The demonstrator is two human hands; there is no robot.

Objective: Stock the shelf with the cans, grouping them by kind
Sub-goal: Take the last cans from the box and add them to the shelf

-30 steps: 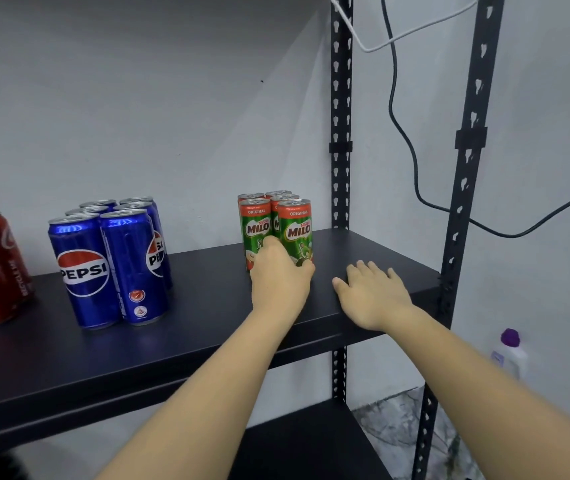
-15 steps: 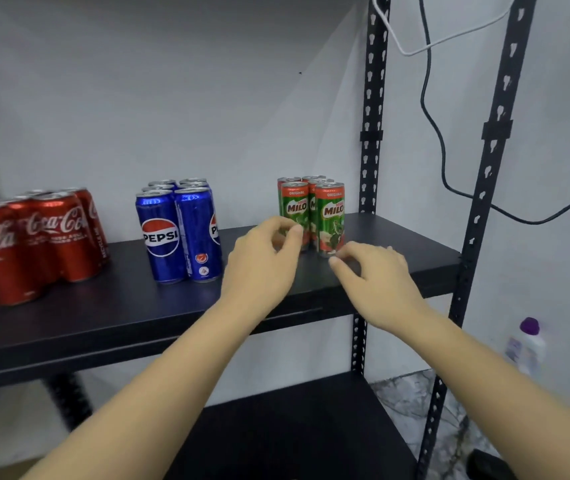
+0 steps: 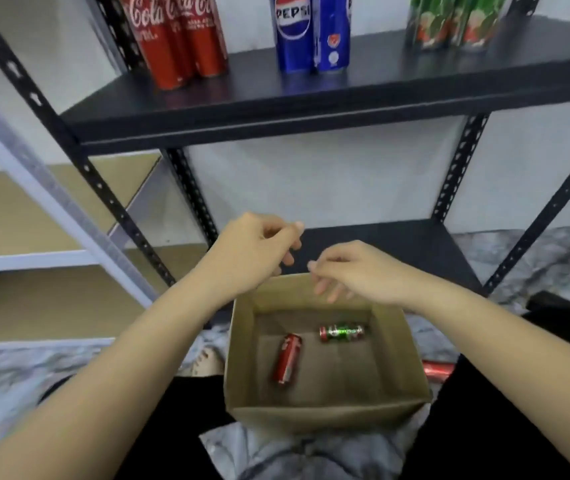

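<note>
On the black shelf [image 3: 380,95] stand three groups: red Coca-Cola cans [image 3: 176,36] at the left, blue Pepsi cans [image 3: 311,32] in the middle, green Milo cans [image 3: 456,22] at the right. Below, an open cardboard box [image 3: 325,410] holds a red Coca-Cola can [image 3: 287,358] and a green Milo can [image 3: 341,332], both lying on their sides. My left hand [image 3: 256,254] and my right hand [image 3: 353,271] hover above the box's far rim, fingers loosely curled, holding nothing.
A lower black shelf [image 3: 398,244] sits behind the box. Black perforated uprights [image 3: 456,168] frame the rack. A white and tan unit [image 3: 34,261] stands at the left. Another red can [image 3: 437,370] lies on the marble floor right of the box.
My view has dropped from the shelf top down to the box on the floor. Both hands have left the Milo cans and come down over the box.
</note>
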